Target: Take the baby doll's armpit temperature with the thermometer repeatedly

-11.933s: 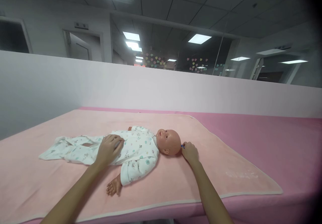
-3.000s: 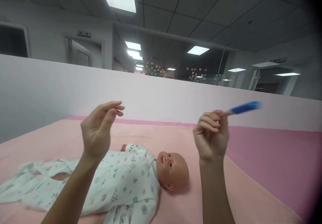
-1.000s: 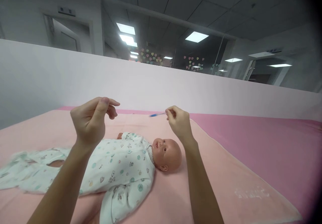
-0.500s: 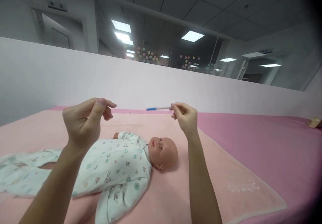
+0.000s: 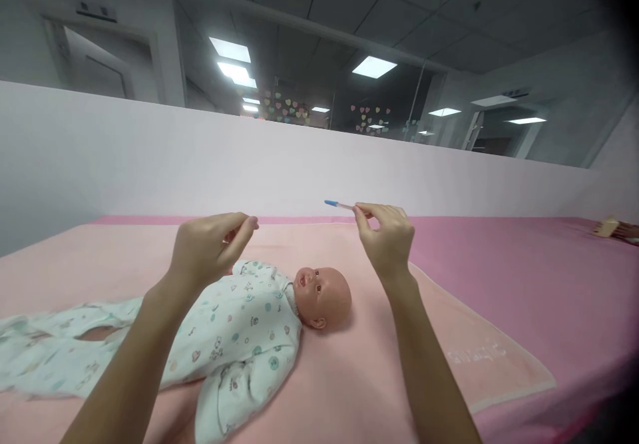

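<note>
My right hand (image 5: 387, 237) pinches a slim thermometer (image 5: 339, 204) by one end, between thumb and fingertips. Its blue end points left, and the clear shaft runs into my fingers. My left hand (image 5: 212, 244) is closed with thumb and forefinger together; nothing shows in it. Below both hands a baby doll (image 5: 322, 301) lies on its back, head to the right. It wears a white printed romper (image 5: 239, 324), partly covered by my left forearm. Neither hand appears to touch the doll.
A pale pink towel (image 5: 349, 391) with white lettering at its right corner lies under the doll. Beneath it is a darker pink surface (image 5: 499, 271). A white partition (image 5: 279, 164) stands behind, with glass above it. A yellowish object (image 5: 606, 227) lies at the far right.
My left hand has moved right and its forefinger has closed against the thumb. My right hand has shifted slightly right, and the thermometer's blue end is now higher and farther right.
</note>
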A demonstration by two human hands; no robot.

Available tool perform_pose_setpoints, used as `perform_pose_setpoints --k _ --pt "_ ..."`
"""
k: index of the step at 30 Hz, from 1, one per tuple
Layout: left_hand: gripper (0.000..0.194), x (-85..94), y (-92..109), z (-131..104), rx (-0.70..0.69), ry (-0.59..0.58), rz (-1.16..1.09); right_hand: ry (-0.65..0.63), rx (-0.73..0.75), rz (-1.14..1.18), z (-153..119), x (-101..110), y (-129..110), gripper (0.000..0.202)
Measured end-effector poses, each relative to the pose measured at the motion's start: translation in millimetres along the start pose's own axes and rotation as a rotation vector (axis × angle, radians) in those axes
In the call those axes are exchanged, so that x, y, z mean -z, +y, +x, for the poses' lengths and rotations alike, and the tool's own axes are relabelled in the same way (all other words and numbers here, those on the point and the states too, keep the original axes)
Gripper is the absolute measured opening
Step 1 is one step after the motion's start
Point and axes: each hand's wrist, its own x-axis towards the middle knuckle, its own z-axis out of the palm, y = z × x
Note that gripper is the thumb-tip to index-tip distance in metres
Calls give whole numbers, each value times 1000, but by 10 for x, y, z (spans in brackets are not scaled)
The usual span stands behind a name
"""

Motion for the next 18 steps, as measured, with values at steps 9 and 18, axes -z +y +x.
perform_pose_setpoints --k 9,18 --pt "33 -230 9 -48 144 -839 32 -565 -373 -277 -1441 604 563 21" --pt "37 -804 -188 -315 158 -1134 -43 -884 -325 -434 -1773 604 328 18"
